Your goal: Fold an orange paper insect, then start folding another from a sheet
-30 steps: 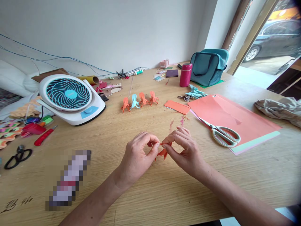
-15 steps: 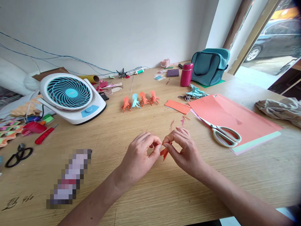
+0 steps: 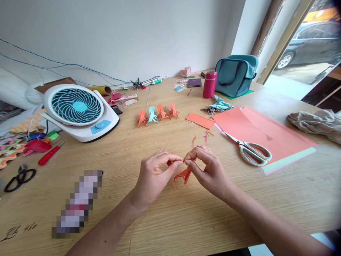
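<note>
Between my two hands, just above the table, is an orange folded paper figure (image 3: 183, 175) with thin leg-like points hanging down. My left hand (image 3: 157, 174) pinches a thin tip of it between thumb and forefinger. My right hand (image 3: 210, 169) grips it from the other side, thumb and forefinger nearly touching the left fingertips. Part of the paper is hidden behind the right fingers. Beyond the hands stands a row of finished-looking folded figures, several orange ones (image 3: 162, 112) and a light blue one (image 3: 152, 114).
White-handled scissors (image 3: 255, 153) lie on orange paper sheets (image 3: 279, 142) at the right. Orange paper strips (image 3: 199, 121), a pink bottle (image 3: 210, 84) and a teal bag (image 3: 231, 80) are farther back. Left are a fan (image 3: 80, 106), a red cutter (image 3: 50, 153), black scissors (image 3: 20, 177) and a blurred-out object (image 3: 78, 202).
More of the orange figure shows below my fingers, with a leg-like point now hanging out to the left. Both hands stay pinched together, the left one's fingers a little straighter.
</note>
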